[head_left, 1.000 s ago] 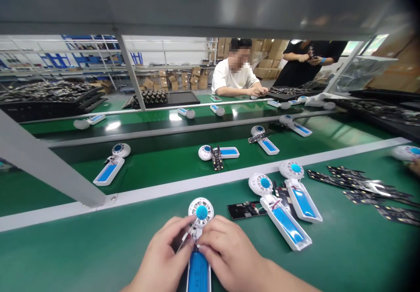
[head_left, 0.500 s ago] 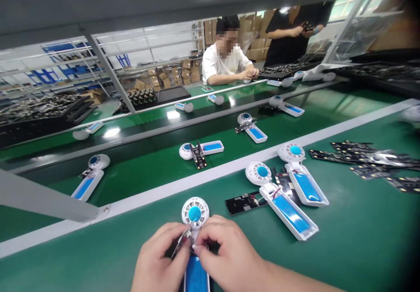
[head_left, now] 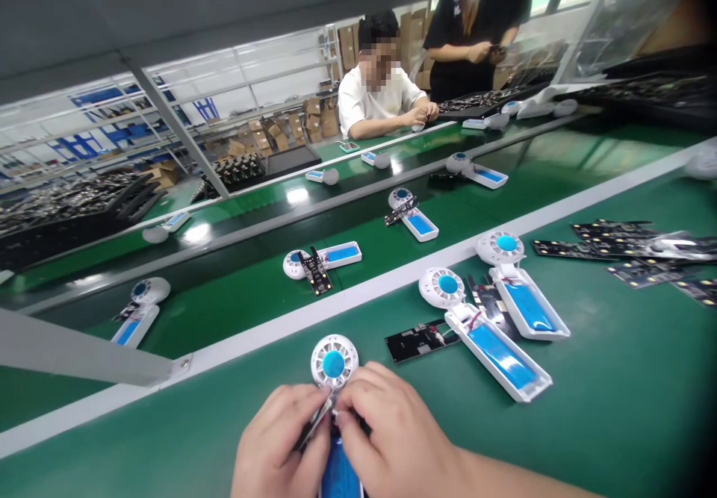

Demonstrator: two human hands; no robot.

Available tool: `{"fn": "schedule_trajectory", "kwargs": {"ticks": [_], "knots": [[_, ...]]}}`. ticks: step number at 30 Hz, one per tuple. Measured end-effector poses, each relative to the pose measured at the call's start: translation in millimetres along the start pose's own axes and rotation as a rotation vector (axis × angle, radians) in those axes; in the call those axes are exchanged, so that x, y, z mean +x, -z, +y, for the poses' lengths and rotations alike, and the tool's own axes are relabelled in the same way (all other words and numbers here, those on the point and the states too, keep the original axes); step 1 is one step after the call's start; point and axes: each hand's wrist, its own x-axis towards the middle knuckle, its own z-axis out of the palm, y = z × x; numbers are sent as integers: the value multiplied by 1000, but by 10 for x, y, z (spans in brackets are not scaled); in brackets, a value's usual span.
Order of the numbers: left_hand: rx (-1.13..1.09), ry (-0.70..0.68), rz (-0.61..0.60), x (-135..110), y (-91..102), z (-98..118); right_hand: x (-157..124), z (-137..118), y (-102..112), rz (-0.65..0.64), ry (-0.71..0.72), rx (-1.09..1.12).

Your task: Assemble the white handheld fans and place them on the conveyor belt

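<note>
White handheld fan (head_left: 334,361) lies on the green workbench (head_left: 140,438) at bottom centre, its blue battery (head_left: 339,475) toward the person. Left hand (head_left: 278,438) pinches slim dark tweezers (head_left: 312,425) at the fan's neck; right hand (head_left: 395,438) closes beside it, fingertips (head_left: 343,417) on the neck. Two opened fans (head_left: 496,319) and a black circuit board (head_left: 420,340) lie right, more boards (head_left: 632,251) beyond; further fans (head_left: 322,259) sit on the conveyor belt (head_left: 235,311), a seated person (head_left: 378,87) upper centre.

Two hands (head_left: 280,442) and four white handheld fans (head_left: 501,352) on the near workbench (head_left: 616,401).
</note>
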Motion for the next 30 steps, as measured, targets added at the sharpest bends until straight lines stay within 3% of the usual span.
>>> {"fn": "schedule_trajectory", "kwargs": {"ticks": [8,15,22,30], "knots": [[145,-234,10,-16,2,0,-4,-102,45,-56,-293,28],[161,-324,-38,-34,-25,-17,-5,-97,46,-42,-418,134],[166,-329,-67,-23,-1,-25,8,-54,35,-44,-451,185],[229,-291,-14,17,-17,100,-30,-69,20,-18,-386,158]]}}
